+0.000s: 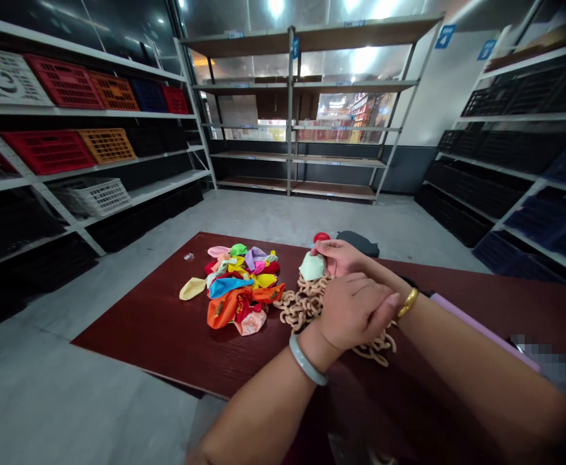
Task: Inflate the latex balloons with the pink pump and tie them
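My right hand [341, 257], with a gold bangle at the wrist, reaches across the table and pinches a pale mint-green piece of soft material [312, 265]. My left hand [357, 311], wearing a pale bangle, is closed in front of it, its back towards me. Whatever its curled fingers hold is hidden. Beneath both hands spreads a heap of beige curly loops [303, 303], partly covered by the left hand. To the left lies a pile of limp, brightly coloured soft pieces [232, 287], some of them printed; their exact kind is unclear.
The dark red table [137, 323] carries a red round object [321, 237] and a dark grey item [359, 243] at its far edge. A pink-purple flat thing [481, 329] lies under my right forearm. Shelves with crates [64, 152] stand left; another rack [290, 129] stands behind.
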Motion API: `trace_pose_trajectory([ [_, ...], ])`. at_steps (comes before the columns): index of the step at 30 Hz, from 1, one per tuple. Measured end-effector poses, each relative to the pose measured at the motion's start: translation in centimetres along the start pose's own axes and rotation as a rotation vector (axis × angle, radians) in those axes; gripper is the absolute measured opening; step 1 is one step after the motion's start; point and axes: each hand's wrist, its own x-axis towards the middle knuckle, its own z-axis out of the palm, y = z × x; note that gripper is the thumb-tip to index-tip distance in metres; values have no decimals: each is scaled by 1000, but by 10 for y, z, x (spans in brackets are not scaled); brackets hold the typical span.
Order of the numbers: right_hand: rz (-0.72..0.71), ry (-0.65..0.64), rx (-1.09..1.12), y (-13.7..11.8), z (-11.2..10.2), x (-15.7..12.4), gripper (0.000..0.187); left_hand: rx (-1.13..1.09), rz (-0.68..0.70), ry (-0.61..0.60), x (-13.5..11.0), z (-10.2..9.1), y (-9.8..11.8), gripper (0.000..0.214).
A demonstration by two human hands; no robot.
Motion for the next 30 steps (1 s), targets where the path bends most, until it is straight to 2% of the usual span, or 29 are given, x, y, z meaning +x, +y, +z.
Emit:
trace_pose_trajectory([
  [2, 32, 27, 138, -7, -13, -7, 18, -9, -19, 56, 0, -2, -2, 17],
  [4, 37, 47, 221, -13, -26, -15, 17, 10, -71, 197, -1, -3, -8, 15],
  [6, 16, 74, 259, -17, -41, -23, 18, 55, -183, 357, -1, 0, -17, 33],
  [8, -4, 108, 307, -19, -54, -32, 17, 93, -322, 409, -2, 6, -27, 57],
  [11, -19, 148, 360, -18, -68, -48, 14, 13, -517, 238, -4, 19, -41, 79],
  [13, -12, 157, 383, -15, -71, -59, 13, -130, -629, 102, -7, 28, -46, 80],
  [17, 40, 149, 433, -11, -71, -79, 12, -336, -712, -30, -11, 40, -49, 55],
  [21, 57, 176, 485, -12, -70, -92, 11, -355, -737, -83, -16, 44, -50, 23],
  [23, 60, 197, 522, -15, -72, -97, 12, -346, -807, -123, -17, 46, -48, 20],
  [25, 50, 211, 507, -17, -78, -103, 13, -463, -933, -187, -17, 45, -41, 26],
  [27, 23, 257, 355, -19, -90, -109, 17, -769, -1093, -267, -14, 41, -33, 29],
  [28, 16, 314, 197, -20, -98, -113, 19, -957, -1162, -288, -11, 38, -29, 29],
  [30, 25, 473, -185, -19, -115, -125, 24, -1275, -1237, -239, -6, 30, -25, 27],
])
